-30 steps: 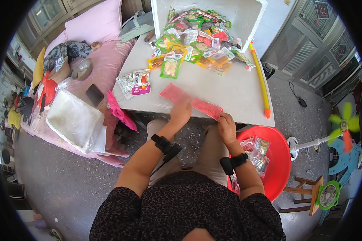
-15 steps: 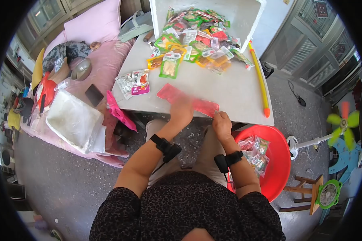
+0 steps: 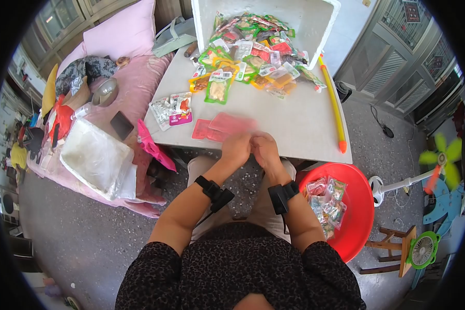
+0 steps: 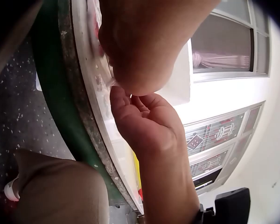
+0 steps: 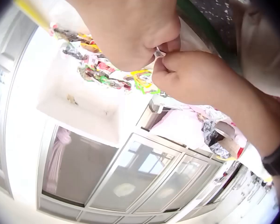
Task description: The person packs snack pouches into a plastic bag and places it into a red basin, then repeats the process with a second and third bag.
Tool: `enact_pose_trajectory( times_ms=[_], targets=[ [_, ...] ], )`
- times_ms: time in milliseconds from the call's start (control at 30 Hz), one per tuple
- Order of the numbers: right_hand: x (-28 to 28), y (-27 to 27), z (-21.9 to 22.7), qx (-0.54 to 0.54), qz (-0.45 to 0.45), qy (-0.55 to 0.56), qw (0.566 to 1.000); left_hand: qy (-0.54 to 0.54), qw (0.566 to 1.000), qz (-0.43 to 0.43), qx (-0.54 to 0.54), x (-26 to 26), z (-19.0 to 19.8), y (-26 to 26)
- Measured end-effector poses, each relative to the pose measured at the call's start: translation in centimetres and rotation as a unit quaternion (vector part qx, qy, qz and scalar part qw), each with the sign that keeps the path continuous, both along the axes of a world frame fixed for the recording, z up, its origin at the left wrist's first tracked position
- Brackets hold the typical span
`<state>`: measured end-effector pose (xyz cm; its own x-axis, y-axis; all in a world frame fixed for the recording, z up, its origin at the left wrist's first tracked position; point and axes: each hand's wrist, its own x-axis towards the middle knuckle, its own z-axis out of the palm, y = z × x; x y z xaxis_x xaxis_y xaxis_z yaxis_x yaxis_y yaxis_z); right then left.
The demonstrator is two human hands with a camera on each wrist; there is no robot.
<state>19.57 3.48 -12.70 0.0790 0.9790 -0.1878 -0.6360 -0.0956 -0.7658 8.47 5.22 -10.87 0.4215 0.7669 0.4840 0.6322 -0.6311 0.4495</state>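
Both hands meet at the table's front edge in the head view. My left hand [image 3: 236,149] and my right hand [image 3: 265,149] pinch the near end of a flat, see-through red packet [image 3: 232,124], blurred by motion. A second red piece [image 3: 200,129] shows beside it to the left, partly overlapped. In the right wrist view, a small whitish bit of plastic [image 5: 159,53] sticks out between the pinched fingers and thumbs. From the left wrist, the left hand hides most of the packet. Silver and purple food pouches [image 3: 180,108] lie farther left on the table.
A white foam box [image 3: 323,31] lies on its side at the back, food packets [image 3: 219,85] spilling from it. A yellow tube [image 3: 334,103] lies along the right edge of the table [image 3: 289,116]. On the floor at right stands a red basin [image 3: 359,217] with packets.
The right hand has moved left to meet the left hand. The red strip, earlier stretched out between and beyond the hands, now lies doubled up to the left.
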Motion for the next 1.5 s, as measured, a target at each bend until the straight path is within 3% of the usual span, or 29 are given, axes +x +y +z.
enact_pose_trajectory(
  times_ms=[133, 233, 333, 633, 1233, 1300, 1400, 1467, 1500],
  targets=[
    [0.0, 1.6, 0.3, 0.032, 0.127, 0.048, 0.990, -0.025, 1.000, -0.011, 0.014, -0.2, -0.5, 0.6],
    [0.6, 2.5, -1.0, 0.036, 0.162, 0.050, 0.985, -0.044, 0.999, -0.023, 0.013, -0.5, -0.5, 0.7],
    [0.7, 2.3, 0.0, 0.017, 0.148, 0.063, 0.987, -0.041, 0.998, -0.045, 0.010, -0.7, -1.1, 0.9],
    [4.0, 2.6, 1.7, -0.095, 0.074, -0.080, 0.989, -0.040, 0.994, -0.065, 0.075, -1.1, -2.9, 1.3],
    [13.5, 9.3, -0.7, -0.060, -0.098, -0.120, 0.986, 0.021, 0.994, -0.062, 0.092, -1.0, -3.3, 1.6],
    [14.4, 10.4, -1.4, 0.042, -0.108, -0.292, 0.949, 0.024, 0.994, -0.060, 0.092, -1.1, -3.5, 1.7],
    [15.9, 12.0, -2.9, 0.191, -0.116, -0.523, 0.822, 0.025, 0.993, -0.057, 0.096, -1.0, -3.9, 1.8],
    [16.3, 13.5, -4.3, 0.240, -0.118, -0.532, 0.803, 0.021, 0.993, -0.057, 0.096, -1.0, -3.7, 1.8],
    [16.1, 14.1, -4.7, 0.240, -0.120, -0.471, 0.840, 0.018, 0.993, -0.057, 0.097, -1.0, -3.8, 1.7]
  ],
)
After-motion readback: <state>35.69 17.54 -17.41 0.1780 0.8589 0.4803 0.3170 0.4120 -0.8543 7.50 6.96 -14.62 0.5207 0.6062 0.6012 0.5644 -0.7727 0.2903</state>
